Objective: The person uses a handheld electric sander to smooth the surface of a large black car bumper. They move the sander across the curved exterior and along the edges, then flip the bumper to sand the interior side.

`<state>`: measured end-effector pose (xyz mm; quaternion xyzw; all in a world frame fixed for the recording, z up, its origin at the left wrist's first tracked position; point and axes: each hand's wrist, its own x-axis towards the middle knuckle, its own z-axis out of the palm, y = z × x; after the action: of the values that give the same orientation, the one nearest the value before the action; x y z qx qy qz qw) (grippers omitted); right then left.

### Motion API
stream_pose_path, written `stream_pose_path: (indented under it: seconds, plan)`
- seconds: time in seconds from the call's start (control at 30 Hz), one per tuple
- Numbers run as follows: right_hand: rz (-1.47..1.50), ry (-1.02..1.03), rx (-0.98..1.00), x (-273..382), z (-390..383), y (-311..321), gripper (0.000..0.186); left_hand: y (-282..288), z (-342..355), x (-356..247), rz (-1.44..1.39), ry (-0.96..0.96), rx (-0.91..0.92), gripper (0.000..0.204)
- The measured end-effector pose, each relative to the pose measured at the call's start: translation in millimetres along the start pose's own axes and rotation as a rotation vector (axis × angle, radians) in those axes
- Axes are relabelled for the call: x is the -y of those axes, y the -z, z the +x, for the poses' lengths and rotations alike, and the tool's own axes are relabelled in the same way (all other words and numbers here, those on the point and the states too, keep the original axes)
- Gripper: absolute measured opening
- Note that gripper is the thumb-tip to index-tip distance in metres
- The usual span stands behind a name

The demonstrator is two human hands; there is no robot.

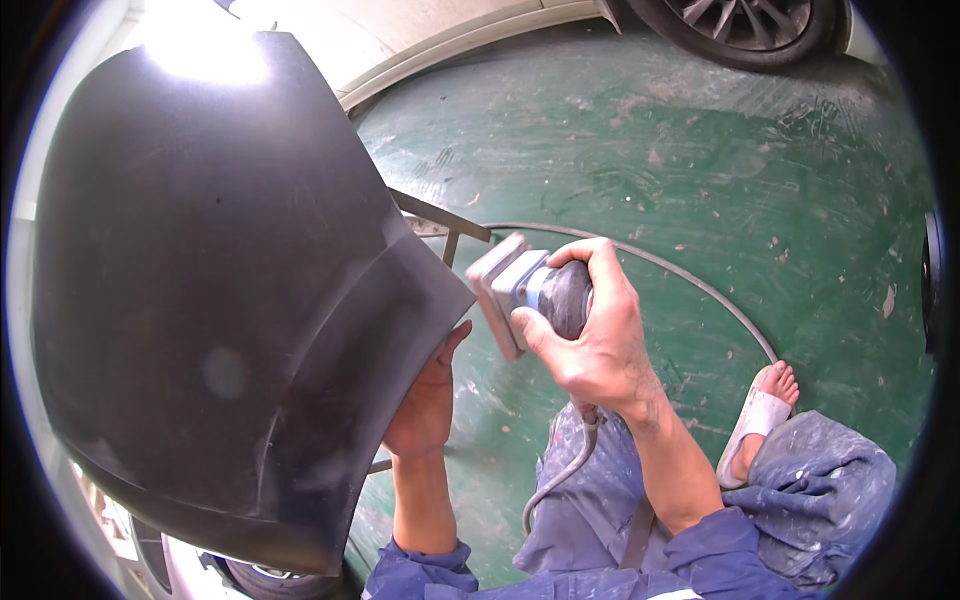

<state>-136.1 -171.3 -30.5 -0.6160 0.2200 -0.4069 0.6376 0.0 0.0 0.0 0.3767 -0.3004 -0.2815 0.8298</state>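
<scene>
My right hand (600,335) is closed around the dark round body of a power sander (566,297). The sander is tilted, its flat rectangular pad (497,297) facing left toward the panel's edge, with a small gap seeming to lie between them. A large dark, matte car hood (220,260) fills the left side. At its right edge, partly behind it, is my left hand (425,400). One digit of that hand sticks up beside the edge; the others are hidden by the hood.
A grey hose (572,462) hangs from the sander, and another length of hose (680,270) curves across the green floor (620,140). Metal stand bars (440,214) show beside the hood. A car wheel (745,25) stands at the top right. My sandaled foot (762,415) is at lower right.
</scene>
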Motion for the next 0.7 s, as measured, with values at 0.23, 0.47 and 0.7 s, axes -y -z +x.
stream_pose_path:
  seconds: [0.23,0.47,0.7]
  plan:
    - [0.096,0.008,-0.110,4.9,-15.0,-9.4,0.052,0.2,-0.4,-8.2,0.034,-0.023,-0.052,0.068]
    - [-0.034,0.169,-0.151,12.0,-16.1,-20.5,0.057,-15.9,4.9,-3.3,-0.021,-0.012,0.005,0.067]
    - [-0.091,0.208,-0.178,17.2,-20.2,-29.0,0.060,-11.5,2.3,-4.4,0.053,-0.021,-0.034,0.065]
